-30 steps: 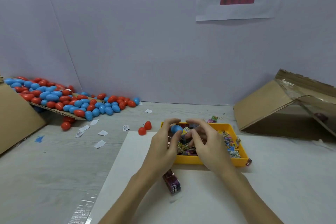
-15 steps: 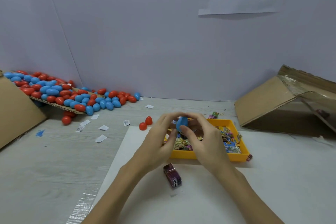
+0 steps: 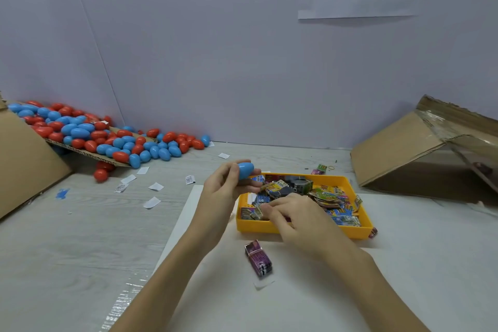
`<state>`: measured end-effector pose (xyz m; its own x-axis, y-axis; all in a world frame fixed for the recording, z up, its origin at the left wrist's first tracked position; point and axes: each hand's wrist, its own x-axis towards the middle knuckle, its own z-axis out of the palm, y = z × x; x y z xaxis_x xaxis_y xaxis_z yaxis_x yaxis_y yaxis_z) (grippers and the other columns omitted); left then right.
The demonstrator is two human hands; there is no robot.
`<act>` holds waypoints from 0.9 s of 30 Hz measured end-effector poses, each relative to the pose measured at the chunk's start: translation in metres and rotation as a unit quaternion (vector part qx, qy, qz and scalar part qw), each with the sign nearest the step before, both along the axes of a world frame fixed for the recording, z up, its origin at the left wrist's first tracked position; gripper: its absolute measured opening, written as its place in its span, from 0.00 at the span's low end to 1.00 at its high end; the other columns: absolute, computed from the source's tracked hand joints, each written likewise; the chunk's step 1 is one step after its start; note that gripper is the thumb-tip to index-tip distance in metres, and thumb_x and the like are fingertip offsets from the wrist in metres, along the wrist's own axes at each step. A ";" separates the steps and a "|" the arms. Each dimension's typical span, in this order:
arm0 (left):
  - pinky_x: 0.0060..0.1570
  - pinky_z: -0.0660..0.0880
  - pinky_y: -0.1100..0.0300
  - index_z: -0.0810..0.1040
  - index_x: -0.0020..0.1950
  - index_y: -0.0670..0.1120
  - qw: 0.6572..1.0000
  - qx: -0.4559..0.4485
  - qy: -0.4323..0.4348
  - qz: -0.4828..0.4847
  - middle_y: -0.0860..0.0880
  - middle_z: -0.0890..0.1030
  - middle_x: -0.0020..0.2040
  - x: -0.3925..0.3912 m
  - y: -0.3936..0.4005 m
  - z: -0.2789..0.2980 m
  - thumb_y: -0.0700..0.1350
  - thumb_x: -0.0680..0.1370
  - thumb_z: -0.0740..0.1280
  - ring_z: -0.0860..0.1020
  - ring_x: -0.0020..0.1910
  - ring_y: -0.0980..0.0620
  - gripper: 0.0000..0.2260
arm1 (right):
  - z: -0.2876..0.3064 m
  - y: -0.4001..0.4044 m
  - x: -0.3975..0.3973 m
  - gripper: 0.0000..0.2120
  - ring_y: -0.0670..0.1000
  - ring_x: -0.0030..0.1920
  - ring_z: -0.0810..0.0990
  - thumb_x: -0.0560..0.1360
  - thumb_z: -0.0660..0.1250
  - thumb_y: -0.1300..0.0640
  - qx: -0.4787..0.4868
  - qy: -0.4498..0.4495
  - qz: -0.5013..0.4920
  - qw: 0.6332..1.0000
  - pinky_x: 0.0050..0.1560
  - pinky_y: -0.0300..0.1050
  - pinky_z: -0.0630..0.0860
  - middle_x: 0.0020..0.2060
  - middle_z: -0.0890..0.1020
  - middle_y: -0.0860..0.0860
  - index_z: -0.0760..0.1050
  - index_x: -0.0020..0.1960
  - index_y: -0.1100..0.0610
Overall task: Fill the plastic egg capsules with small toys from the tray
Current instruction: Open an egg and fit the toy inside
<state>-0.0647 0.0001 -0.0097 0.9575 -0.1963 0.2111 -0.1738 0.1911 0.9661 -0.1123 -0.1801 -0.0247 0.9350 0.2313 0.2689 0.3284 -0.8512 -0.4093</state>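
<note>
left grip: my left hand [image 3: 223, 191] is grasping a blue egg capsule [image 3: 245, 170], fingers curled round it, held up just over the left rear corner of the yellow tray [image 3: 301, 229]. Capsule looks closed; can't see a seam from here.
right grip: my right hand [image 3: 293, 217] is down in the tray's left front area, fingertips [image 3: 265, 207] curled on the small toy packets [image 3: 327, 197]. Looks like a pinch on one, but I cannot tell if it's actually caught.
task things: packets piled loose and overlapping in the tray; big heap of red and blue capsules [image 3: 107, 137] on a cardboard flap far left, well apart from the tray.
risk 1: packets overlap, so a pinch could lift two, or drag neighbours over the low rim.
risk 2: the egg is smooth and rounded, and I have it one-handed. Slack the fingers and it drops into the tray or rolls off across the table [image 3: 80, 237].
risk 3: if this capsule is already filled, it needs setting apart from the heap; mixing means double handling.
risk 4: purple packet [image 3: 258, 259] lies outside the tray near my right forearm; a sweep of the arm would knock it.
</note>
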 end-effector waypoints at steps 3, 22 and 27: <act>0.64 0.77 0.54 0.82 0.61 0.46 0.998 -0.030 0.047 0.016 0.44 0.87 0.47 0.002 0.001 -0.002 0.48 0.87 0.59 0.85 0.47 0.50 0.14 | 0.001 0.000 0.001 0.21 0.47 0.45 0.79 0.84 0.59 0.43 0.007 -0.012 -0.004 1.000 0.50 0.48 0.76 0.42 0.85 0.48 0.85 0.48 0.54; 0.49 0.79 0.63 0.84 0.54 0.54 0.950 0.250 -0.185 0.023 0.52 0.76 0.56 -0.008 -0.007 -0.010 0.57 0.74 0.75 0.79 0.55 0.55 0.12 | 0.006 -0.001 0.000 0.08 0.44 0.40 0.82 0.81 0.69 0.59 0.298 -0.102 -0.099 0.944 0.37 0.32 0.75 0.38 0.84 0.44 0.79 0.60 0.50; 0.53 0.80 0.55 0.84 0.50 0.49 0.941 0.266 -0.208 0.028 0.50 0.75 0.56 -0.010 -0.009 -0.012 0.52 0.76 0.76 0.77 0.57 0.56 0.08 | 0.009 0.001 -0.003 0.08 0.48 0.39 0.83 0.81 0.68 0.59 0.356 -0.071 -0.079 0.928 0.36 0.37 0.78 0.37 0.85 0.46 0.79 0.60 0.50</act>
